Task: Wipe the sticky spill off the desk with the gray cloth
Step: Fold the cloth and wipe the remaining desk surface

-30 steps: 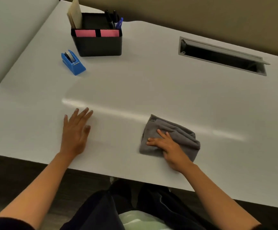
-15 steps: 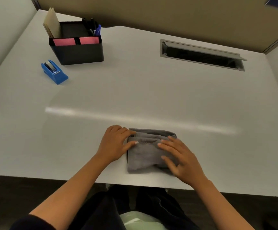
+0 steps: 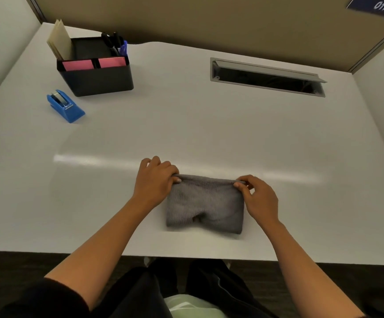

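Note:
The gray cloth (image 3: 206, 204) lies folded into a rectangle on the white desk (image 3: 209, 134), near the front edge. My left hand (image 3: 155, 180) pinches its far left corner. My right hand (image 3: 258, 198) pinches its far right corner. The far edge of the cloth is stretched between the two hands. No spill shows on the desk surface; only a pale streak of reflected light runs across it behind the cloth.
A black desk organizer (image 3: 95, 66) with pink notes, papers and pens stands at the back left. A blue tape dispenser (image 3: 65, 106) sits in front of it. An open cable slot (image 3: 266, 77) is set into the desk at the back right. Partition walls enclose the desk.
My left hand came from flat on the desk at the left over to the cloth. Both hands went from pressing on the cloth to pinching its far corners; the cloth is now spread wider.

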`<state>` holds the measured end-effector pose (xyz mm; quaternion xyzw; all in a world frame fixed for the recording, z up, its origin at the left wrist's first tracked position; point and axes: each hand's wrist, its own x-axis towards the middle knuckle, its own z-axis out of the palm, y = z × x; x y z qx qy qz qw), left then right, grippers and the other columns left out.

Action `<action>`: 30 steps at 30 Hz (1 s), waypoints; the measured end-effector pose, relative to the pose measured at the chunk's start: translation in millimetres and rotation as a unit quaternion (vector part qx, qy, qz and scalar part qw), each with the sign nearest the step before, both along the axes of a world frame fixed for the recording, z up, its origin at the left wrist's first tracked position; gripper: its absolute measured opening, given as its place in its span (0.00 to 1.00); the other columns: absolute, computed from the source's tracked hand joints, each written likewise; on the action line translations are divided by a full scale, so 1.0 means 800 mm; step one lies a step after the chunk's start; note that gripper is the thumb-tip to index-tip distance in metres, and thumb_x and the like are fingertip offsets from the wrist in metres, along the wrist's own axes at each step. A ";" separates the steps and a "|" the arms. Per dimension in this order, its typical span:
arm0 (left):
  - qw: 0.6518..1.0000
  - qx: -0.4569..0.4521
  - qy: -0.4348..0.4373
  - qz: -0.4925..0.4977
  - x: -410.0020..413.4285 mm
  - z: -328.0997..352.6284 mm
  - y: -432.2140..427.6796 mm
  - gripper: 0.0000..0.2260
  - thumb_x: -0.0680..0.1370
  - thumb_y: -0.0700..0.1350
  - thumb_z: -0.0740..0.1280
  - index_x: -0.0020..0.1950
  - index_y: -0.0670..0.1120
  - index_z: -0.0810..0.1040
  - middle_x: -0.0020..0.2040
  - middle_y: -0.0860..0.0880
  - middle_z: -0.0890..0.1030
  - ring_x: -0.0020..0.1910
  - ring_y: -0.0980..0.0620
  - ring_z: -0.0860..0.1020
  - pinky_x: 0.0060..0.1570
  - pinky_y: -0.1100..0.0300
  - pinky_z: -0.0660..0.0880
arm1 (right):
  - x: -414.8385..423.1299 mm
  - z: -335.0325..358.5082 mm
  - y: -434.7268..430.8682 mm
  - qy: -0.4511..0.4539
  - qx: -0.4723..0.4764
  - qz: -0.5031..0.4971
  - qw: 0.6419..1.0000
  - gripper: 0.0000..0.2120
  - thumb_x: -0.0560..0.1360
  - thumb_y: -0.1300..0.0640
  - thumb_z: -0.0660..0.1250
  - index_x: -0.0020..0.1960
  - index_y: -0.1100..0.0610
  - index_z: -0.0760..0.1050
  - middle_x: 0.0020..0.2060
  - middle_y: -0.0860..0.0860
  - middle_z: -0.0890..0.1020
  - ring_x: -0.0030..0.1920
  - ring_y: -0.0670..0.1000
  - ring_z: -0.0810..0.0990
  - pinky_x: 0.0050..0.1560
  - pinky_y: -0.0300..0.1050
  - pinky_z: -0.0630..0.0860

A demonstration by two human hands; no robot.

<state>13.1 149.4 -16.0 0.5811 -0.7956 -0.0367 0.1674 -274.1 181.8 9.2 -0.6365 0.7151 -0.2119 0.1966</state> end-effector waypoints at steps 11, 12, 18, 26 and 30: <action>0.998 0.011 0.068 -0.011 0.003 -0.011 0.032 0.12 0.73 0.45 0.74 0.54 0.47 0.78 0.49 0.51 0.80 0.47 0.47 0.77 0.52 0.53 0.70 | -0.005 -0.005 0.014 -0.028 0.012 -0.030 0.999 0.12 0.73 0.42 0.69 0.52 0.43 0.70 0.44 0.40 0.77 0.42 0.43 0.77 0.37 0.38 0.72; 0.996 0.003 0.084 -0.034 0.009 -0.010 0.041 0.11 0.74 0.46 0.73 0.54 0.47 0.78 0.49 0.51 0.80 0.47 0.48 0.77 0.51 0.56 0.69 | -0.009 -0.002 0.026 -0.028 0.023 -0.029 0.999 0.12 0.73 0.40 0.69 0.50 0.44 0.69 0.42 0.40 0.77 0.41 0.42 0.77 0.35 0.37 0.71; 0.989 0.033 0.068 -0.126 0.034 -0.009 0.100 0.21 0.72 0.68 0.67 0.50 0.52 0.80 0.41 0.58 0.81 0.43 0.54 0.76 0.52 0.59 0.65 | -0.013 0.003 0.094 -0.015 0.186 -0.026 0.982 0.20 0.69 0.33 0.67 0.49 0.46 0.68 0.37 0.41 0.79 0.37 0.39 0.77 0.32 0.38 0.68; 0.977 -0.046 0.029 -0.206 0.030 -0.027 0.109 0.07 0.77 0.49 0.64 0.49 0.49 0.81 0.40 0.51 0.82 0.40 0.49 0.79 0.54 0.56 0.67 | -0.009 -0.013 0.094 -0.131 0.263 -0.086 0.952 0.19 0.73 0.49 0.72 0.50 0.51 0.62 0.39 0.52 0.81 0.40 0.51 0.80 0.41 0.48 0.75; 0.977 -0.063 0.008 -0.203 0.034 -0.026 0.109 0.08 0.78 0.46 0.63 0.49 0.49 0.82 0.41 0.50 0.83 0.41 0.49 0.79 0.54 0.55 0.68 | -0.012 -0.001 0.082 -0.083 0.291 -0.073 0.950 0.21 0.72 0.49 0.73 0.51 0.53 0.61 0.39 0.50 0.81 0.39 0.49 0.78 0.37 0.45 0.71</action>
